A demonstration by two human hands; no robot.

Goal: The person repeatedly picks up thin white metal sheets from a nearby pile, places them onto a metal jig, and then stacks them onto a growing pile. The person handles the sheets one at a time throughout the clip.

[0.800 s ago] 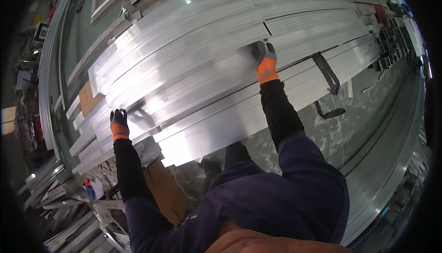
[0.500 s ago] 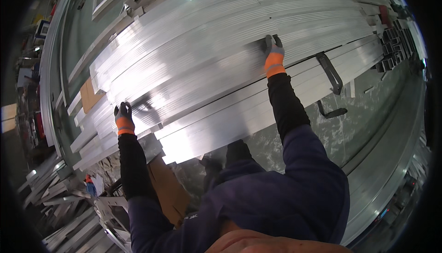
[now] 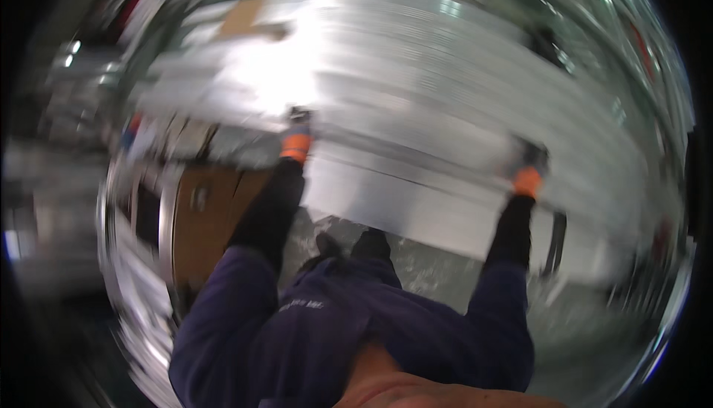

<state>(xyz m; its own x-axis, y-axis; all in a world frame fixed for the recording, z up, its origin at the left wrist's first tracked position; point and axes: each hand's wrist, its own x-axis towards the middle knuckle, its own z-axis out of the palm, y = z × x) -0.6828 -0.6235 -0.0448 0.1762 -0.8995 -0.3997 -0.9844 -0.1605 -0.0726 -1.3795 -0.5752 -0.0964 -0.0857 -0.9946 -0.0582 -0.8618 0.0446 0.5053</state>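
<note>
Long silvery metal profiles point(image 3: 416, 103) lie side by side in a broad stack in front of me, blurred by motion. My left hand point(image 3: 298, 134), in a grey glove with an orange cuff, is at the left part of the stack, close to the end of its front profiles. Over the right part is my right hand point(image 3: 530, 164), gloved the same way. Both arms reach forward, well apart. The fingers of both hands are smeared, so their grip on any profile cannot be made out. A dark strap-like piece point(image 3: 555, 243) hangs at the front edge, just nearer than my right hand.
Brown cardboard point(image 3: 204, 215) stands at my left, below the stack's end. A smaller cardboard piece point(image 3: 241, 16) lies at the far left. Greyish floor point(image 3: 438, 268) shows between me and the stack. A blurred dark object point(image 3: 546, 42) is at the far right.
The whole view has swung round and blurred. Against the stack, both hands have come nearer its front edge and shifted right; my right hand is now closer to the dark strap-like piece.
</note>
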